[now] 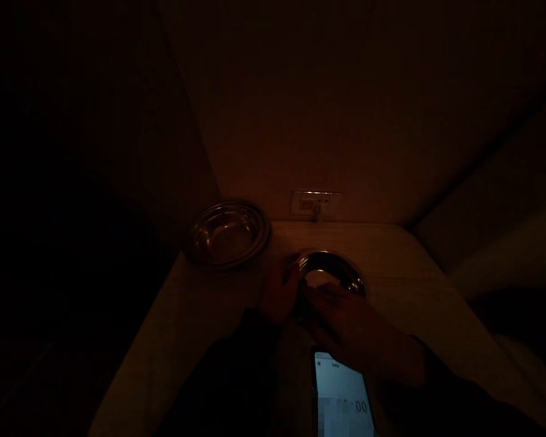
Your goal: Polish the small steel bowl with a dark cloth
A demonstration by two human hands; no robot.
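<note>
A round shiny metal dish (pixel 359 276) sits on the table in front of me, its near part covered by my hands. My left hand (pixel 277 296) is curled at the left rim of this dish. My right hand (pixel 346 318) reaches across the dish's near side, its fingers bent in towards the left hand. Between the two hands is a small dark shape (pixel 303 298), too dim to name; both hands seem closed around it. Under my right wrist a phone (pixel 341 388) lies with its screen lit, showing digits.
Near the back left corner of the pale table (pixel 404 261) stands a larger metal bowl (pixel 230 237), seemingly stacked on another. A wall socket plate (pixel 316 203) with a plug in it is just above the table's back edge. The room is very dark.
</note>
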